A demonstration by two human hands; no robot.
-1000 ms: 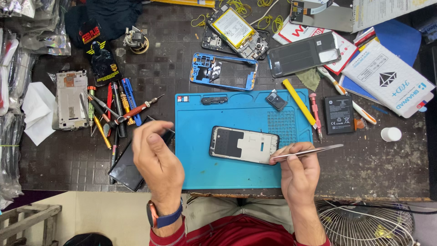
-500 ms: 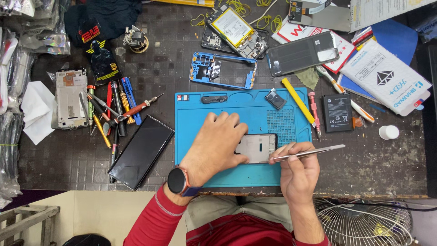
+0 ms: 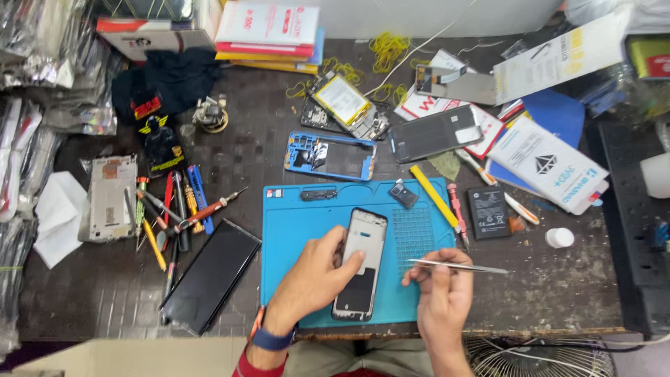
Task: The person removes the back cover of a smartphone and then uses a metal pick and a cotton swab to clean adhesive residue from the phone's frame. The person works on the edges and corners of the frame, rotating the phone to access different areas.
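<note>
At the far left of the dark surface (image 3: 558,300) lies a white cloth (image 3: 57,216), with a grey metal phone plate (image 3: 108,199) just beside it. To the right of the plate is a cluster of screwdrivers (image 3: 178,209) with red, blue and yellow handles. A black glass panel (image 3: 211,274) lies tilted below them, near the left edge of the blue work mat (image 3: 419,237).

The left hand (image 3: 314,279) rests on the mat, fingers curled in a grip on the left long edge of the opened phone (image 3: 361,264), thumb on its face. The phone lies flat on the mat, roughly upright in the head view, tilted slightly, near the mat's centre. Above the mat lies a blue phone frame (image 3: 329,155), and behind it a phone body with yellow battery (image 3: 343,103).

The right hand (image 3: 441,293) sits at the mat's lower right corner, fingers pressed together in a pinching grip on metal tweezers (image 3: 457,266), whose points extend right over the bare surface. Right of the mat lie a yellow pry tool (image 3: 433,195), a black battery (image 3: 488,211) and a small white cap (image 3: 559,238).
</note>
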